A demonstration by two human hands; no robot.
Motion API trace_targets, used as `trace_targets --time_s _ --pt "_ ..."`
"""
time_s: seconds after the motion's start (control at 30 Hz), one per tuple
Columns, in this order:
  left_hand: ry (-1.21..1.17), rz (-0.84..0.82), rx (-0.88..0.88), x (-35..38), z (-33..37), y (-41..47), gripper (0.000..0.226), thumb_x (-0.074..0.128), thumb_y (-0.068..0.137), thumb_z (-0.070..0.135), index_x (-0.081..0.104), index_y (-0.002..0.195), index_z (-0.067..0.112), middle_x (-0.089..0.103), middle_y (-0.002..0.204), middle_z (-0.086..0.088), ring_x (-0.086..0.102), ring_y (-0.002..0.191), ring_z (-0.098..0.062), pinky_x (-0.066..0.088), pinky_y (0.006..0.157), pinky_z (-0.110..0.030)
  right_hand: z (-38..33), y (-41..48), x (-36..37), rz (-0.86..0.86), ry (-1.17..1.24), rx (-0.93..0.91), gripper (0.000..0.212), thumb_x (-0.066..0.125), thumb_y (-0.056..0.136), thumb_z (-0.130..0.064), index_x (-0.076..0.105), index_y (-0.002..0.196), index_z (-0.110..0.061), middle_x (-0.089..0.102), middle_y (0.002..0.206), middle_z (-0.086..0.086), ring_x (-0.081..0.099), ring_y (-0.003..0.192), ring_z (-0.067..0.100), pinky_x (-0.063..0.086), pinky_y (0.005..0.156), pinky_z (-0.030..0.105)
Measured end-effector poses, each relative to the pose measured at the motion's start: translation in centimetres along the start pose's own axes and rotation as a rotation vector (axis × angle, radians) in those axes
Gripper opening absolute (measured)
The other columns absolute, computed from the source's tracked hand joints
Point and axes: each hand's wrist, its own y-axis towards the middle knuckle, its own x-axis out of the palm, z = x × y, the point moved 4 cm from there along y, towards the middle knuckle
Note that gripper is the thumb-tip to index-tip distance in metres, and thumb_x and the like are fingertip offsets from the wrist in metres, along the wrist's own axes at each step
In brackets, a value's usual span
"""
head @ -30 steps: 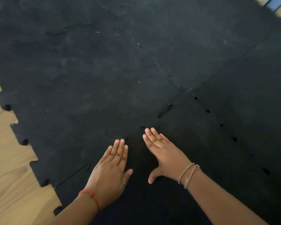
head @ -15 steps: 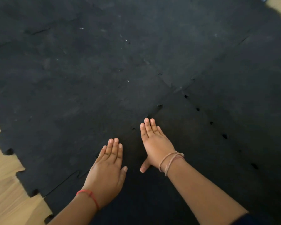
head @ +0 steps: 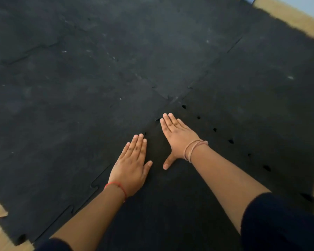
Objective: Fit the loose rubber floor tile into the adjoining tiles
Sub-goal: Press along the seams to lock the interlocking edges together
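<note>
Right hand [head: 178, 136] has slid further up the seam.
Both hands, left hand [head: 132, 165] included, pressing flat, fingers spread, on loose tile [head: 170, 205]; holding nothing.

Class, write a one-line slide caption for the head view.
Both hands, left hand and right hand, press flat on the loose rubber tile beside its interlocking seam.

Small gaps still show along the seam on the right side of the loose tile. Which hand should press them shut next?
Probably the right hand. It lies flat on the loose tile, nearest the open gaps along the right seam. The left hand rests by the opposite seam, farther away.
</note>
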Motion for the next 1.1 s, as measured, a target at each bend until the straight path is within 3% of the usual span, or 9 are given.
trace_targets --time_s 0.1,0.33,0.47,0.57,0.67,0.8,0.9,1.0,1.1 --pt "0.004 -0.028 0.002 0.2 0.0 0.0 0.063 -0.012 0.082 0.049 -0.025 0.133 0.014 -0.032 0.142 -0.001 -0.037 0.128 -0.017 -0.026 0.104 -0.031 0.0 0.9 0.1 -0.075 0.008 -0.023 0.148 0.074 0.051 -0.069 -0.025 0.142 -0.007 -0.029 0.153 0.012 -0.024 0.142 0.024 -0.010 0.115 0.036" --pt "0.021 -0.070 -0.008 0.2 0.0 0.2 0.064 -0.017 0.079 0.047 -0.029 0.131 0.014 -0.039 0.137 -0.001 -0.039 0.126 -0.019 -0.023 0.106 -0.032 0.3 1.9 -0.2 -0.139 0.037 -0.018 0.145 0.078 0.053 -0.061 -0.021 0.143 -0.006 -0.025 0.155 0.012 -0.021 0.143 0.024 -0.008 0.116 0.036" --pt "-0.006 -0.023 -0.010 0.1 0.0 0.3 0.059 0.004 0.092 0.045 -0.026 0.133 0.014 -0.032 0.142 -0.002 -0.034 0.130 -0.017 -0.019 0.108 -0.028 0.4 1.8 0.0 -0.113 0.083 -0.008 0.146 0.080 0.051 -0.059 -0.020 0.144 -0.009 -0.025 0.155 0.008 -0.022 0.143 0.021 -0.005 0.119 0.038" --pt "-0.003 0.015 0.019 0.1 -0.1 0.3 0.061 0.012 0.094 0.043 -0.022 0.134 0.012 -0.028 0.143 -0.002 -0.029 0.132 -0.017 -0.017 0.109 -0.027 1.3 0.8 0.9 0.042 0.242 0.028 0.134 0.071 0.059 -0.066 -0.015 0.146 -0.013 -0.022 0.157 0.004 -0.020 0.143 0.019 -0.005 0.119 0.036" --pt "0.013 0.001 0.066 -0.3 0.0 0.7 0.062 0.012 0.094 0.044 -0.021 0.136 0.011 -0.028 0.142 -0.003 -0.029 0.132 -0.017 -0.018 0.109 -0.027 1.7 0.0 1.6 0.234 0.311 0.142 0.112 0.044 0.075 -0.074 -0.012 0.146 -0.008 -0.019 0.157 0.009 -0.017 0.144 0.022 -0.005 0.116 0.034" --pt "0.005 -0.006 0.096 -0.5 0.1 1.3 0.061 0.009 0.093 0.046 -0.025 0.133 0.014 -0.030 0.143 0.000 -0.035 0.130 -0.016 -0.023 0.107 -0.027 2.5 1.8 0.4 0.131 0.247 0.240 0.134 0.054 0.061 -0.080 -0.018 0.144 -0.004 -0.023 0.155 0.014 -0.020 0.143 0.026 -0.006 0.116 0.038" --pt "0.023 -0.032 0.082 -0.3 0.1 1.2 0.064 -0.007 0.084 0.051 -0.025 0.134 0.014 -0.033 0.141 0.001 -0.038 0.128 -0.019 -0.027 0.107 -0.029 2.8 2.9 -0.2 0.044 0.210 0.259 0.143 0.061 0.054 -0.079 -0.019 0.143 -0.002 -0.023 0.155 0.017 -0.020 0.143 0.029 -0.005 0.117 0.040" --pt "0.065 -0.036 0.079 -0.3 0.2 1.4 0.067 -0.013 0.081 0.052 -0.021 0.135 0.013 -0.029 0.144 -0.003 -0.030 0.132 -0.024 -0.022 0.110 -0.036 2.6 3.4 -0.4 0.000 0.198 0.286 0.146 0.066 0.052 -0.077 -0.020 0.142 0.000 -0.023 0.154 0.019 -0.020 0.143 0.032 -0.004 0.116 0.042" --pt "0.095 -0.034 0.086 -0.6 0.4 1.5 0.073 -0.020 0.081 0.053 -0.010 0.139 0.010 -0.016 0.148 -0.007 -0.017 0.137 -0.028 -0.021 0.112 -0.034 2.5 3.5 -0.5 -0.019 0.197 0.294 0.146 0.067 0.052 -0.076 -0.020 0.142 0.000 -0.022 0.154 0.019 -0.020 0.142 0.033 -0.004 0.116 0.043"
